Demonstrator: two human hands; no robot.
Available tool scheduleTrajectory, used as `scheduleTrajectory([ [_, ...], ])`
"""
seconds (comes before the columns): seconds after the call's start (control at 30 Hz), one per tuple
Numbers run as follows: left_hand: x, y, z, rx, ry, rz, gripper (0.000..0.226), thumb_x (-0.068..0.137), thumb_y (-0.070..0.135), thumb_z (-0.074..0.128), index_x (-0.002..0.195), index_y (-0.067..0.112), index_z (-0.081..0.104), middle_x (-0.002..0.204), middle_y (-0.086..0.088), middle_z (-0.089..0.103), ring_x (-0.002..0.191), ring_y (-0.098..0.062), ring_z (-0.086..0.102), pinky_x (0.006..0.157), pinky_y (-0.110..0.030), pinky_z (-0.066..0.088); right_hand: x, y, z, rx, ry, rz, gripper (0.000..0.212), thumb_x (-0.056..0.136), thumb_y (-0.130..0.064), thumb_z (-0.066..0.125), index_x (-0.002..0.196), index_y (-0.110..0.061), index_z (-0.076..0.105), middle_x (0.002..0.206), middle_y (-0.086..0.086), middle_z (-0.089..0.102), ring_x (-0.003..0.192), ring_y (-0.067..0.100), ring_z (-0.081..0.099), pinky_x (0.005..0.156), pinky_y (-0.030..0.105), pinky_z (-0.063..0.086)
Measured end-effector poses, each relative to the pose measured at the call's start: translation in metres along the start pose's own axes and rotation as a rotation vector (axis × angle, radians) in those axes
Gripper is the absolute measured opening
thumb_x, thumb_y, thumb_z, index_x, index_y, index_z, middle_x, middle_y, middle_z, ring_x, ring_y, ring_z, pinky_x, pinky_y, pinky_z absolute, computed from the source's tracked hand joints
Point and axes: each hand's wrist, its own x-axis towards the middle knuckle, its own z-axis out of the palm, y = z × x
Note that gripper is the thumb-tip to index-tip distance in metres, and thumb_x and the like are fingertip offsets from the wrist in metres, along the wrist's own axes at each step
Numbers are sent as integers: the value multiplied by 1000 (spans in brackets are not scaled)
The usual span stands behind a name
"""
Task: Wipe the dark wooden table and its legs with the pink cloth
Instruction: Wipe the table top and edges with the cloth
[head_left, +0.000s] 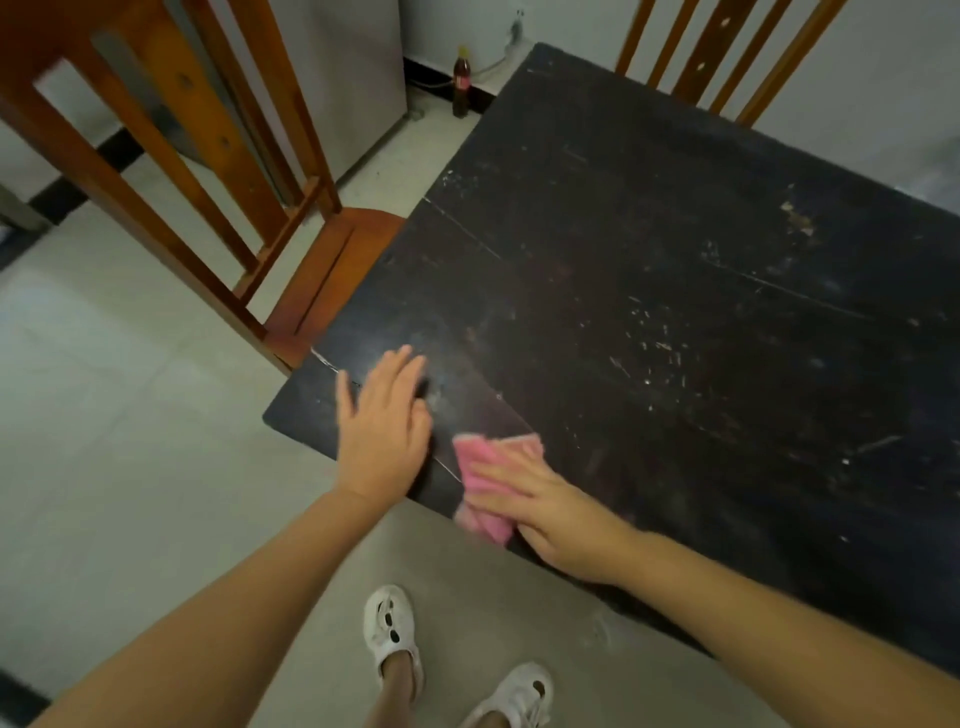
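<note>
Contact with the work surface is established at the near left corner of the dark wooden table (649, 270); I note a scuffed, scratched top with pale flecks scattered across its middle and right, and a faint hazy patch just beyond the fingers of the left hand. My right hand (550, 512) lies flat, fingers extended and slightly spread, palm pressing the folded pink cloth (485, 467) onto the tabletop at the near edge; nothing is gripped, the cloth is held by downward pressure only, which I judge suits a sweeping stroke; part of the cloth overhangs the edge below the hand. My left hand (382, 426) is open, fingers together and pointing far, resting on or just above the corner, holding nothing; I judge it serves as a brace while I lean in; contact cannot be confirmed owing to blur. Table legs are not in view; their condition is unassessed.

Containers: one brown plastic bottle with a yellow cap and red label (461, 83) stands upright on the floor at the far wall, well apart from the table; it appears to hold dark liquid nearly to the neck. Two orange-brown slatted wooden chairs stand by, one (218, 171) tucked at the left side, one (727, 57) at the far side.
</note>
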Motion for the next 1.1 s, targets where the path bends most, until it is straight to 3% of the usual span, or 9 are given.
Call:
scheduleTrajectory([
  [0.13, 4, -52, -20, -35, 28, -265, 38, 95, 19, 37, 132, 12, 44, 146, -6, 36, 136, -21, 28, 112, -51, 4, 75, 36, -66, 1, 234, 151, 29, 96, -5, 36, 103, -6, 63, 110, 12, 66, 101, 27, 59, 101, 51, 41],
  [0.27, 5, -64, -15, -54, 68, -384, 51, 87, 29, 29, 133, 11, 41, 138, -12, 45, 124, -31, 41, 101, -47, 30, 124, 105, -89, -177, 445, 528, 49, 80, 3, 35, 121, -1, 61, 132, 26, 51, 126, 37, 45, 113, 48, 24],
  [0.47, 10, -55, -18, -247, 187, -512, 49, 82, 23, 35, 127, 8, 48, 126, -12, 56, 114, -32, 49, 94, -42, 35, 92, -12, 19, -60, 214, 43, 28, 98, -10, 42, 110, -5, 66, 110, 6, 64, 107, 21, 51, 97, 52, 33],
  [0.57, 15, -65, -28, -599, 216, -687, 37, 89, 15, 34, 116, 13, 58, 114, -3, 61, 110, -24, 53, 90, -35, 42, 93, -32, 18, 111, 33, -22, 28, 97, 3, 40, 114, 0, 62, 122, 25, 60, 120, 22, 53, 110, 44, 31],
  [0.63, 22, -73, -38, -958, 177, -880, 32, 89, 13, 38, 103, 16, 67, 100, 4, 66, 103, -17, 59, 81, -26, 45, 141, -17, -19, 134, 175, 155, 29, 97, 10, 33, 103, 13, 61, 105, 30, 63, 111, 9, 60, 107, 33, 36],
  [0.73, 19, -88, -44, -1346, 131, -982, 35, 89, 21, 38, 104, 10, 68, 102, -5, 70, 99, -18, 63, 79, -27, 48, 218, 26, -60, 17, 322, 380, 39, 92, 6, 35, 125, 5, 56, 136, 27, 48, 133, 23, 42, 116, 39, 22],
  [0.87, 9, -101, -46, -1577, 99, -1006, 52, 99, 38, 16, 127, 6, 46, 118, -12, 62, 107, -18, 59, 81, -26, 47, 253, -15, -9, -101, 154, 409, 16, 89, -15, 46, 99, -7, 55, 111, 19, 50, 96, 30, 53, 101, 53, 36],
  [1.0, 9, -100, -46, -1539, 54, -937, 49, 99, 40, 17, 120, 10, 49, 112, -6, 62, 98, -13, 61, 70, -23, 50, 176, -62, 45, -174, 82, 65, 24, 100, -25, 36, 116, -15, 52, 140, 14, 42, 121, 27, 44, 113, 48, 27],
  [1.1, 13, -91, -46, -1066, -66, -733, 49, 93, 42, 25, 118, 16, 57, 110, -6, 64, 103, -18, 60, 82, -35, 49, 102, -41, 52, -186, 59, 21, 41, 102, -21, 30, 139, -11, 41, 154, 18, 24, 143, 35, 23, 120, 44, 12],
])
